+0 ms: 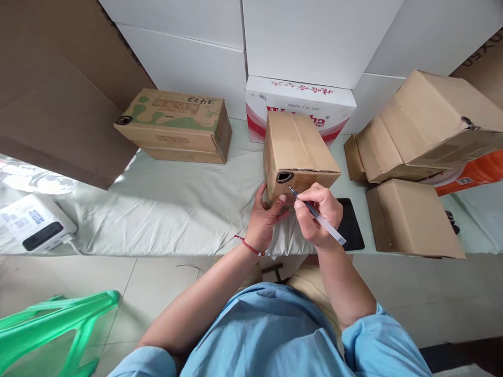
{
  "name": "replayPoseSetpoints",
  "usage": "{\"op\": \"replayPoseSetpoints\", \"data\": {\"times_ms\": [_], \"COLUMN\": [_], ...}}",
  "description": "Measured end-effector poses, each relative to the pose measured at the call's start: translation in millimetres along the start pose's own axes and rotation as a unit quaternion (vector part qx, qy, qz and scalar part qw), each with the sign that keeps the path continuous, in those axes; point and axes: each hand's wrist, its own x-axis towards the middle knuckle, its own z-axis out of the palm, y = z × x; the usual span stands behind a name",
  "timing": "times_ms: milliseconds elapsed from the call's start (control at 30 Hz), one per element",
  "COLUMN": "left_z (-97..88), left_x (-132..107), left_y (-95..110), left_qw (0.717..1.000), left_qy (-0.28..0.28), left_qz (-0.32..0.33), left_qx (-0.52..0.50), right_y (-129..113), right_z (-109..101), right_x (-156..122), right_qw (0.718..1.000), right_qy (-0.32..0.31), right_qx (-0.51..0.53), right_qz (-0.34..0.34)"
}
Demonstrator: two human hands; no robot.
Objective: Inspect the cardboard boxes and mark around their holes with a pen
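Note:
A brown cardboard box [301,139] stands in front of me on the cloth-covered table. Its near face has a dark-rimmed hole at the upper left corner. My left hand [266,213] grips the box's lower left edge, thumb on the near face and fingers along the side. Between the fingers and thumb of my right hand [319,214] is a pen [324,224] with a dark grip and clear barrel. Its tip points at the near face just below the hole; whether it touches I cannot tell. A black tablet-like slab [351,225] lies partly behind my right hand.
A printed carton [173,123] sits at back left, a white-and-red carton [255,107] behind my box. Several brown boxes [420,217] crowd the right. A white device [37,222] with a cable lies at the left edge. A green stool [70,314] stands on the floor.

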Motion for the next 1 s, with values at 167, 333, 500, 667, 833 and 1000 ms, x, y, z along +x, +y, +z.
{"op": "replayPoseSetpoints", "data": {"times_ms": [167, 333, 500, 667, 833, 1000], "left_z": [3.7, 6.0, 6.7, 6.0, 9.0, 9.5], "left_x": [-0.3, 0.6, -0.2, -1.0, 0.8, 4.6], "left_y": [-2.6, -8.4, -7.6, -8.9, -9.2, -5.2], "left_qw": [1.000, 1.000, 1.000, 1.000, 0.999, 0.999], "left_qy": [0.001, 0.005, 0.006, 0.016, 0.027, 0.040], "left_qz": [0.010, 0.016, 0.015, 0.014, 0.025, 0.028], "left_qx": [0.004, -0.006, -0.015, -0.009, -0.003, 0.018], "right_y": [2.8, 8.0, 8.7, 7.6, 9.6, 13.0], "right_z": [7.7, 15.7, 17.2, 17.5, 19.3, 16.7], "right_x": [1.1, 2.4, 2.7, 3.1, 2.5, 3.0], "right_qw": [1.000, 0.999, 0.999, 1.000, 0.999, 0.998], "right_qy": [0.002, 0.029, 0.040, 0.024, 0.030, 0.047], "right_qx": [-0.003, -0.024, 0.001, -0.012, -0.032, -0.035], "right_qz": [-0.020, -0.028, -0.020, -0.007, -0.021, 0.024]}}
